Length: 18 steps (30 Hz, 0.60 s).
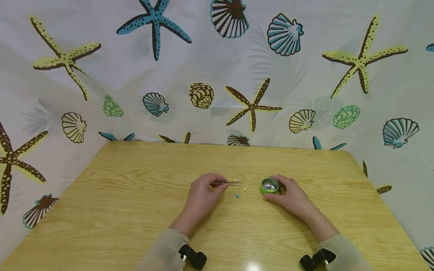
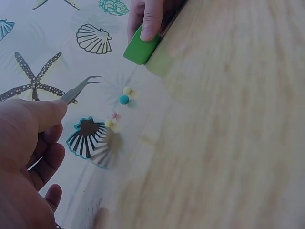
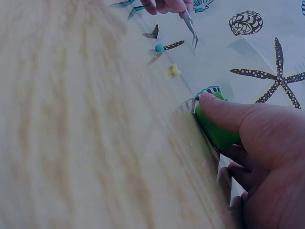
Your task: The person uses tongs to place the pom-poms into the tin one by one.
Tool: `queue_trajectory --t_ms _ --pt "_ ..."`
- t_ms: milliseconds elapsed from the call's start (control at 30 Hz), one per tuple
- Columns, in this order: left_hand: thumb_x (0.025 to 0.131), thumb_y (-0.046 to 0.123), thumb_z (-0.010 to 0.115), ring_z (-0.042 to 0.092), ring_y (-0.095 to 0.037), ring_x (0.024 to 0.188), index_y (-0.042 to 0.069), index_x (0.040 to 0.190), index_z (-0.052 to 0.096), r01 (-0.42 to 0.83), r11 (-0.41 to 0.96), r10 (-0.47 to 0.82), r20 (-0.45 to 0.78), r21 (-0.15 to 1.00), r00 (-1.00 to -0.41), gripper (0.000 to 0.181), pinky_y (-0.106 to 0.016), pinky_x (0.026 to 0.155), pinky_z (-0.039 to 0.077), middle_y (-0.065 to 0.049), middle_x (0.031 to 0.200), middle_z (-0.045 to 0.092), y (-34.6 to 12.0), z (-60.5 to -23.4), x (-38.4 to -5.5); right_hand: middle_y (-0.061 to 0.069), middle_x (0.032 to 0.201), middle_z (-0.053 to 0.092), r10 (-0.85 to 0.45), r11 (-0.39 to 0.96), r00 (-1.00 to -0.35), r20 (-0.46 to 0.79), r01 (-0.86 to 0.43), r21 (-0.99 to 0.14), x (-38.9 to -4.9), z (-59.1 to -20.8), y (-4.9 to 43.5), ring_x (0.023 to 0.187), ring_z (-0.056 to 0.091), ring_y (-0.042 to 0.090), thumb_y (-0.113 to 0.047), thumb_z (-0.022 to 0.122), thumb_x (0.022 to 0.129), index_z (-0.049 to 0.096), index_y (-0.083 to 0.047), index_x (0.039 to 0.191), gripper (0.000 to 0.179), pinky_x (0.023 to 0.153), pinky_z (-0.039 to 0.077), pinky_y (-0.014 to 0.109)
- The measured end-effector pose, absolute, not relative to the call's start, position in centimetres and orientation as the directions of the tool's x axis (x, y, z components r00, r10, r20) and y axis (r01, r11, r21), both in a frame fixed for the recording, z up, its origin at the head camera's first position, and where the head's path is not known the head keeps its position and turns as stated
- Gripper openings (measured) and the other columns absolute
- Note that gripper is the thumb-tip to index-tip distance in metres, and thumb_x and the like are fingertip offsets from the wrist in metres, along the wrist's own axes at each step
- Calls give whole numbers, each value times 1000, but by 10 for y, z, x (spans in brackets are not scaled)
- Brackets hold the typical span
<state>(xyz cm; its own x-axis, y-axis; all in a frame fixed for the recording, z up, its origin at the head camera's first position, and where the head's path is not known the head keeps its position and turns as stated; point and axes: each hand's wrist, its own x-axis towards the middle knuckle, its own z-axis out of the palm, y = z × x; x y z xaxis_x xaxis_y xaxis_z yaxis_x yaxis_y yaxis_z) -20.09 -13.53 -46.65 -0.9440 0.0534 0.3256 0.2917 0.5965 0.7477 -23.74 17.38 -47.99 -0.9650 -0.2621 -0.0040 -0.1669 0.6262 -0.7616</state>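
Between thumb and fingers, my left hand (image 1: 204,195) pinches metal tweezers (image 2: 78,89) with a bent tip. The two tips stand apart in the left wrist view, and nothing shows between them. Close by on the table lie a blue bead (image 1: 237,196), a yellow bead (image 1: 245,190), a second yellow bead (image 2: 109,123) and a pink bead (image 2: 113,115). My right hand (image 1: 294,196) grips a small round green cup (image 1: 262,188) with a shiny metal inside, thumb on the near side. Something small and yellowish lies in the cup; how much is unclear.
The wooden table (image 1: 135,180) reaches back to a white cloth (image 1: 203,60) printed with starfish and shells, which also hangs along both sides. Black camera mounts sit on both sleeves, the left mount (image 1: 193,257) and the right mount (image 1: 317,259).
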Motion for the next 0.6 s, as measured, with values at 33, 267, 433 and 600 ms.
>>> queue_trajectory --t_ms 33,267,433,600 --pt "102 13 82 71 -14 98 15 109 83 294 593 59 324 750 -944 7 -43 88 59 2 107 77 -137 -467 -200 31 171 37 -263 626 -965 -3 -168 -762 -237 -480 174 162 12 60 -39 88 97 61 -10 155 70 128 14 74" --pt "102 12 83 69 -13 96 17 108 84 299 572 89 304 764 -948 7 -43 87 58 4 105 77 -145 -474 -199 26 168 45 -271 620 -962 17 -188 -762 -238 -480 175 162 16 57 -38 89 97 62 -10 154 69 129 13 71" --pt "103 12 82 69 -13 95 18 108 83 269 566 102 258 780 -961 8 -43 87 58 4 106 76 -149 -477 -198 25 170 43 -269 621 -963 6 -178 -763 -238 -481 175 163 13 58 -40 88 97 61 -11 156 71 128 15 72" --pt "104 14 81 68 -12 93 19 109 82 238 558 107 216 795 -971 7 -42 86 58 6 105 75 -152 -480 -197 29 172 37 -264 626 -964 -12 -162 -763 -238 -481 174 162 10 59 -41 88 98 60 -11 157 72 127 15 74"
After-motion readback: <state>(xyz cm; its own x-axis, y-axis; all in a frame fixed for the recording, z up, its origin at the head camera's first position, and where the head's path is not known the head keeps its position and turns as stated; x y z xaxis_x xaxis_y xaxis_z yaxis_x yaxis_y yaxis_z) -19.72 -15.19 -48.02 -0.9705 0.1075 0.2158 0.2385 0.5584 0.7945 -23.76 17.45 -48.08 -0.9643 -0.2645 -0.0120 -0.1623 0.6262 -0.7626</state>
